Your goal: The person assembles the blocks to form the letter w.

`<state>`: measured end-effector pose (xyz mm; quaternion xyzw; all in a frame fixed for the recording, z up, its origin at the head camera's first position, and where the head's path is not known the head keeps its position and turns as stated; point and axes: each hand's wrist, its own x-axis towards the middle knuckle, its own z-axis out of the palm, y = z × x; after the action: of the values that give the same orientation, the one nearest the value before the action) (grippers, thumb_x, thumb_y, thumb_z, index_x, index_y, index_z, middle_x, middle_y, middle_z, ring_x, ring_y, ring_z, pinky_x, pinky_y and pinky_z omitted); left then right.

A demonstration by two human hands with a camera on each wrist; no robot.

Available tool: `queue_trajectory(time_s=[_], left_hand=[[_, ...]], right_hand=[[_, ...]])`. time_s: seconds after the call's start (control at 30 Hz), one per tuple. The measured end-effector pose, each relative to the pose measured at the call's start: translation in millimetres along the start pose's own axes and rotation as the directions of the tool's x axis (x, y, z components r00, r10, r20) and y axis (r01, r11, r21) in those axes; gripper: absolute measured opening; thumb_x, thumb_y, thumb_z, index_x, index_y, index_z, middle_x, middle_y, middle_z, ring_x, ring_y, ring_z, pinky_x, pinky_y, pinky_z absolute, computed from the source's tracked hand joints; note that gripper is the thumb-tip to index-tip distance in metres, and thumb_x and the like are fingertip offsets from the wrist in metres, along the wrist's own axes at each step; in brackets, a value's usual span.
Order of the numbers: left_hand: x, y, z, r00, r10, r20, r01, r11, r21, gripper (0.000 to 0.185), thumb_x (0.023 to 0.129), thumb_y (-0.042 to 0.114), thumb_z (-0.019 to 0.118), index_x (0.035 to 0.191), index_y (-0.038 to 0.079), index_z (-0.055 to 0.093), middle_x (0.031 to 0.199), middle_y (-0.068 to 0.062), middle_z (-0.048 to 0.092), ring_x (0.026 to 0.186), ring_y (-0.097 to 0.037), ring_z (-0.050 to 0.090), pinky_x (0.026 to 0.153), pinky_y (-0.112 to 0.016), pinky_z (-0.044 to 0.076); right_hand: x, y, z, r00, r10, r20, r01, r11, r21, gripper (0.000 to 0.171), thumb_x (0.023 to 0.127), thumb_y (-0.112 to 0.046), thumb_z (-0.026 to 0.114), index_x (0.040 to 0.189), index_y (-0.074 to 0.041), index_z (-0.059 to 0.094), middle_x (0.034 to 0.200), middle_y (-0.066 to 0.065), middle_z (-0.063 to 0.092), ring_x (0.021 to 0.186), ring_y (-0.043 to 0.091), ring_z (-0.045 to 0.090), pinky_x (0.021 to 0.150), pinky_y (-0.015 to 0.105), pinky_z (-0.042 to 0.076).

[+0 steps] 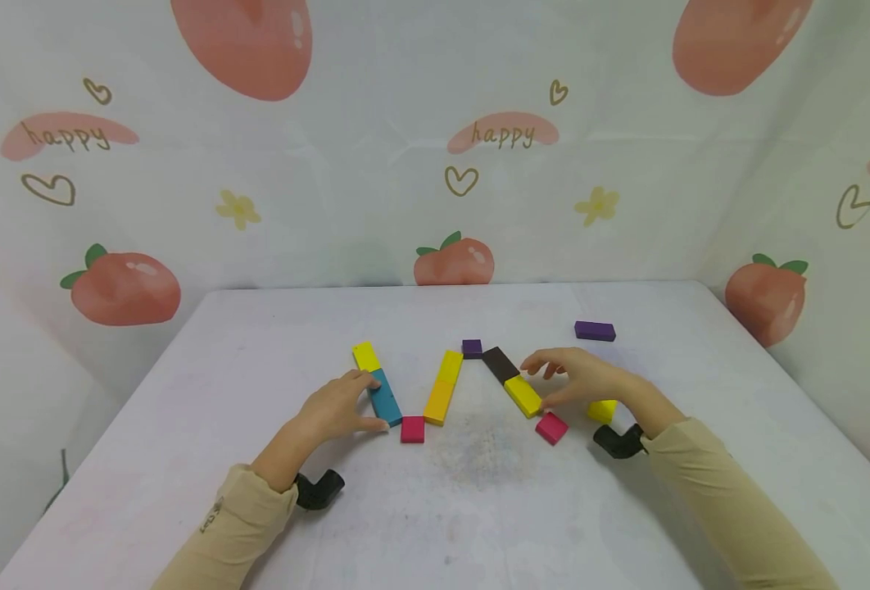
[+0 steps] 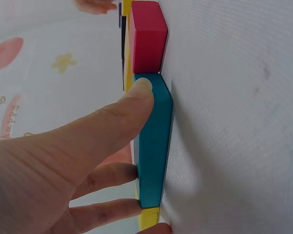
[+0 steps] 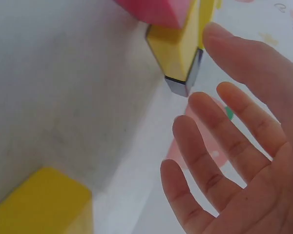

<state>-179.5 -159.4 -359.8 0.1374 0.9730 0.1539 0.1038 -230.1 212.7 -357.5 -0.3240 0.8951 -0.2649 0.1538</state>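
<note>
My left hand (image 1: 337,407) rests at a blue block (image 1: 385,399), its thumb at the near end and fingertips along the upper edge. Joined to that block's far end is a yellow block (image 1: 365,356); a red block (image 1: 413,429) sits at its near end, as the left wrist view also shows. My right hand (image 1: 578,377), fingers spread and loosely bent, hovers beside a dark brown block (image 1: 500,365) and a yellow block (image 1: 523,397) laid end to end. Its thumb is close to the yellow block's near end. Just in front lies another red block (image 1: 551,428).
Between the hands, a yellow block (image 1: 448,367) and an orange-yellow block (image 1: 438,402) form a slanted bar, with a small purple block (image 1: 472,349) at its far end. A longer purple block (image 1: 595,331) lies far right. Under the right wrist is a yellow block (image 3: 49,204).
</note>
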Motion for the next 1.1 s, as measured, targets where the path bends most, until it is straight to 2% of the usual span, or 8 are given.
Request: queue_trajectory(time_s=[0.13, 0.33, 0.57, 0.83, 1.1], left_hand=[[-0.7, -0.1, 0.0, 1.000, -0.004, -0.003, 0.004, 1.000, 0.001, 0.064, 0.075, 0.035, 0.076, 0.127, 0.004, 0.053, 0.136, -0.018, 0.049, 0.117, -0.034, 0.052, 0.099, -0.049, 0.046], [-1.6, -0.1, -0.4, 1.000, -0.003, -0.001, 0.003, 1.000, -0.001, 0.064, 0.076, 0.035, 0.076, 0.127, 0.004, 0.053, 0.136, -0.018, 0.049, 0.118, -0.034, 0.051, 0.100, -0.049, 0.045], [-2.1, -0.5, -0.7, 1.000, 0.003, -0.004, -0.003, 1.000, -0.003, 0.064, 0.076, 0.035, 0.076, 0.126, 0.003, 0.053, 0.136, -0.018, 0.049, 0.118, -0.035, 0.051, 0.099, -0.049, 0.045], [-1.7, 0.2, -0.9, 1.000, 0.007, -0.005, -0.007, 1.000, -0.002, 0.064, 0.076, 0.035, 0.076, 0.126, 0.003, 0.053, 0.136, -0.018, 0.049, 0.118, -0.034, 0.051, 0.100, -0.049, 0.045], [-1.5, 0.7, -1.3, 1.000, 0.008, -0.005, -0.008, 1.000, -0.004, 0.063, 0.076, 0.035, 0.076, 0.126, 0.003, 0.054, 0.134, -0.018, 0.050, 0.115, -0.033, 0.053, 0.099, -0.048, 0.046]], right_hand=[[-5.2, 0.1, -1.7, 1.000, 0.007, -0.022, -0.007, 1.000, 0.005, 0.045, 0.080, -0.021, 0.073, 0.119, -0.007, 0.057, 0.114, 0.010, 0.063, 0.098, 0.022, 0.059, 0.092, 0.048, 0.049], [-15.3, -0.3, -1.3, 0.998, 0.060, 0.015, -0.060, 0.998, 0.008, 0.039, 0.079, -0.025, 0.074, 0.113, -0.013, 0.060, 0.106, 0.002, 0.064, 0.095, 0.016, 0.059, 0.091, 0.044, 0.051], [-25.2, -1.4, 3.4, 0.998, 0.022, 0.059, -0.023, 0.999, 0.026, 0.036, 0.076, -0.024, 0.076, 0.108, -0.013, 0.061, 0.104, 0.000, 0.065, 0.092, 0.014, 0.056, 0.083, 0.029, 0.049], [-28.5, -1.2, 9.5, 0.996, -0.022, 0.082, 0.020, 1.000, 0.021, 0.032, 0.075, -0.018, 0.076, 0.105, -0.014, 0.062, 0.102, -0.002, 0.065, 0.092, 0.015, 0.052, 0.082, 0.027, 0.048], [-28.6, 2.7, 13.8, 0.996, -0.048, 0.075, 0.048, 0.999, 0.003, 0.030, 0.074, -0.016, 0.076, 0.102, -0.016, 0.064, 0.097, -0.005, 0.064, 0.088, 0.010, 0.052, 0.080, 0.023, 0.047]])
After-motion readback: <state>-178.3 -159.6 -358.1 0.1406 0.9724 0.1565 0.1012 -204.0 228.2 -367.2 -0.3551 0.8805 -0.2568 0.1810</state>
